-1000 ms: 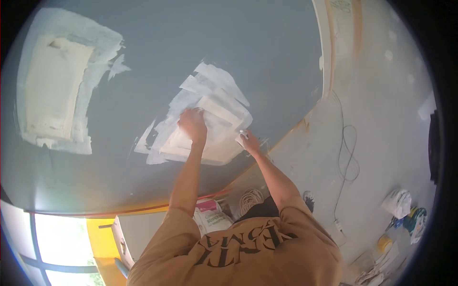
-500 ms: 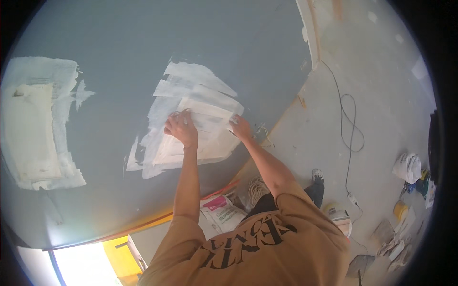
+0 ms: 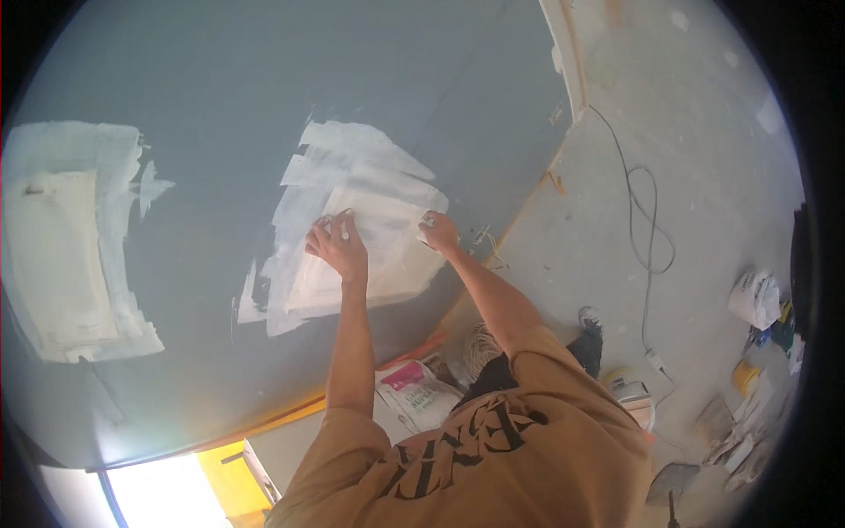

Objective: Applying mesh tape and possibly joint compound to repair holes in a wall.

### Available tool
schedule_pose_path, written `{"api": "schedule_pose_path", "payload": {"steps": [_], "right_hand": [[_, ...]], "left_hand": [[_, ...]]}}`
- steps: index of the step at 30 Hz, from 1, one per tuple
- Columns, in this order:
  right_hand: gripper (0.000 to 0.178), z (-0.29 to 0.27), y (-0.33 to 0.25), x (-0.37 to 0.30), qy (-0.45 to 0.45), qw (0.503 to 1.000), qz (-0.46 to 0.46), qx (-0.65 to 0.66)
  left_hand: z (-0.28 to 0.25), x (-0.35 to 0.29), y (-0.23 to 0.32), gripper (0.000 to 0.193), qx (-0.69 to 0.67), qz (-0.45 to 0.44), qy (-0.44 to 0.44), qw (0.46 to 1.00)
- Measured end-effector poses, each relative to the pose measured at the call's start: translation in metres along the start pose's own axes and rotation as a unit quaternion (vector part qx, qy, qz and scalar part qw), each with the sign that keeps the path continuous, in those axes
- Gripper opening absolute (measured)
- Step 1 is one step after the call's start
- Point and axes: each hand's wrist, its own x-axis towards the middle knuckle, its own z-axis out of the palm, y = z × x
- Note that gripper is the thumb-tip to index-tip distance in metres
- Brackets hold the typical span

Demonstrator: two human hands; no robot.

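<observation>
Hands work flat against a grey-blue wall (image 3: 220, 70). Our left hand (image 3: 337, 246) lies with fingers spread on a pale, cream-coloured rectangular patch sheet (image 3: 387, 255), which sits inside a broad smear of white filler paste (image 3: 352, 154). Our right hand (image 3: 438, 232) rests at the sheet's right edge; fingers curl around something small and pale, but we cannot tell what it is or how tight the hold is.

Risks, as we judge them: the sheet may slide or wrinkle if one hand presses harder than the other, and an unpressed edge could lift from the wet paste. Paste on the fingers could smear onto the bare wall.

Around us: a second, larger white patched area (image 3: 66, 255) on the wall, well apart to the left. On the concrete floor (image 3: 704, 132) lies a looped black cable (image 3: 647, 220), a white bucket (image 3: 629, 387) near our right side, a printed paper sack (image 3: 415, 392) below the wall's orange base strip (image 3: 414, 348), and scattered bags and containers (image 3: 757, 352) far right. The sack and the bucket crowd our footing.
</observation>
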Motion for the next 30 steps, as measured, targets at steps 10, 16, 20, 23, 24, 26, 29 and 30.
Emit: {"api": "schedule_pose_path", "payload": {"steps": [10,16,20,23,24,26,29,30], "right_hand": [[0.021,-0.129,-0.047,-0.195,-0.307,0.940,0.065,0.137],[0.019,-0.173,-0.061,-0.290,-0.293,0.935,0.161,0.121],[0.021,-0.179,-0.071,-0.332,-0.302,0.923,0.209,0.113],[0.021,-0.177,-0.065,-0.348,-0.304,0.913,0.262,0.073],[0.021,-0.177,-0.058,-0.351,-0.301,0.913,0.266,0.068],[0.021,-0.172,-0.059,-0.362,-0.328,0.906,0.263,0.051],[0.020,-0.160,-0.066,-0.380,-0.367,0.894,0.256,0.029],[0.019,-0.155,-0.070,-0.387,-0.381,0.889,0.252,0.023]], "left_hand": [[-0.163,-0.030,0.015,0.019,-0.209,-0.299,-0.087,0.927],[-0.210,-0.260,0.089,0.076,-0.267,-0.539,-0.034,0.798],[-0.274,-0.365,0.202,0.078,-0.402,-0.700,-0.037,0.589],[-0.292,-0.364,0.235,0.082,-0.448,-0.768,0.068,0.451],[-0.304,-0.348,0.230,0.092,-0.441,-0.839,0.075,0.309],[-0.315,-0.346,0.222,0.103,-0.422,-0.888,0.099,0.153],[-0.317,-0.366,0.215,0.100,-0.418,-0.700,-0.011,0.579],[-0.320,-0.370,0.211,0.100,-0.413,-0.707,-0.001,0.574]]}}
